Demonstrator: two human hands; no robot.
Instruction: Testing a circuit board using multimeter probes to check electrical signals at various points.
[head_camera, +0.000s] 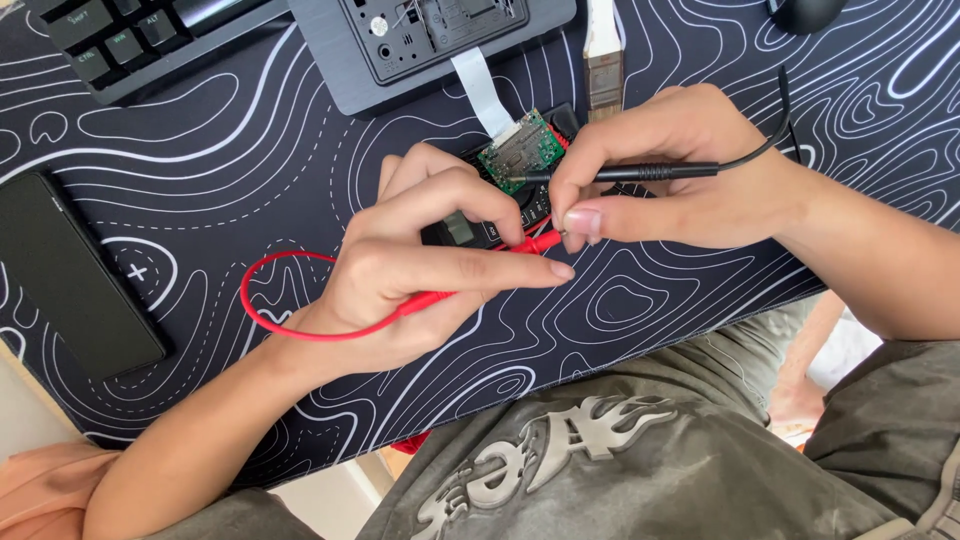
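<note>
Head view. Landmark: small green circuit board (522, 150), lying on the patterned desk mat (220, 160), joined by a white ribbon cable (480, 92) to a dark opened device (430, 45) above it; the device's top was cut off by the frame.

Right hand (660, 180), right of the board, pinched a black test probe (625, 173) closed between thumb and fingers; the tip met the board's lower edge, exact contact point too small to make out. Its black lead ran off to the upper right.

Left hand (420, 270), below-left of the board, gripped a red test probe (480, 270), fingers closed round it; the tip was hidden behind the right thumb. Red lead (262, 310) looped left.

Black multimeter (470, 230) just below the board, mostly covered by both hands.

Far left of the board: black phone (70, 280). Upper left: keyboard (130, 40), cut off.
</note>
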